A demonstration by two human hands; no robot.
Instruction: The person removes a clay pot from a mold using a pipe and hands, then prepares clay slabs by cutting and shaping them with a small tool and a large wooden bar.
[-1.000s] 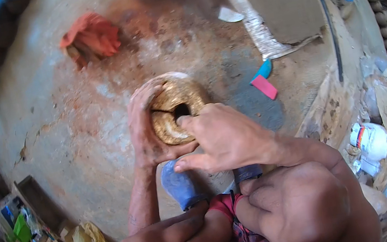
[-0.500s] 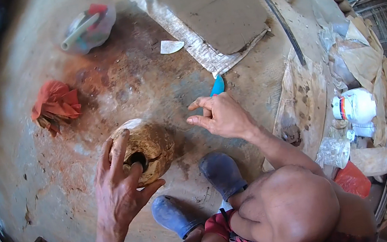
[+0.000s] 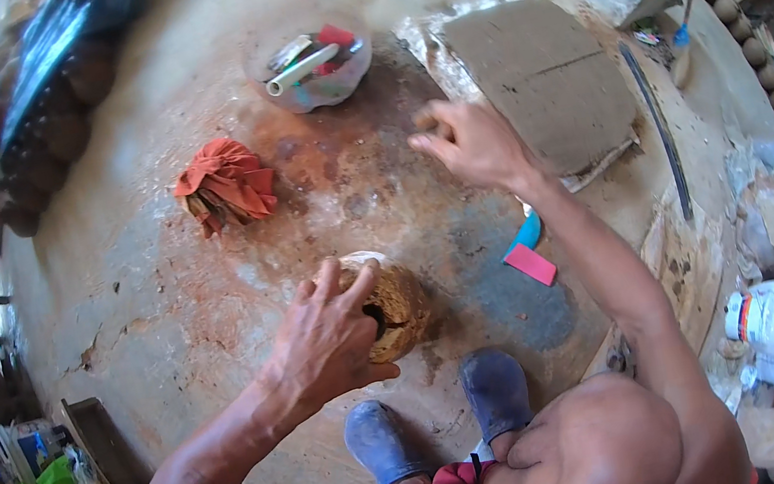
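Observation:
My left hand (image 3: 321, 338) grips a round, brown, rough-walled vessel (image 3: 402, 312) on the floor in front of my feet. Two fingers stretch over its pale rim, and the others bend toward its dark, cracked opening; part of the hand's hold is hidden. Out ahead, my right hand (image 3: 473, 142) hangs in the air at the left edge of a flat grey clay slab (image 3: 554, 79). Its fingers are curled in toward the thumb, slightly blurred, and hide whatever may be between them. Below my right forearm lie a turquoise curved piece (image 3: 525, 235) and a pink rectangular piece (image 3: 531, 264), touching.
A clear bowl (image 3: 315, 91) of tools stands farther off, left of the slab. A crumpled red-orange cloth or bag (image 3: 231, 184) lies to the left. My blue clogs (image 3: 493, 389) are close behind the vessel. White containers (image 3: 768, 315) and sacking line the right side.
My right hand has moved forward, away from the turquoise piece, uncovering the pink one. The view has shifted, and my left hand still rests on the vessel.

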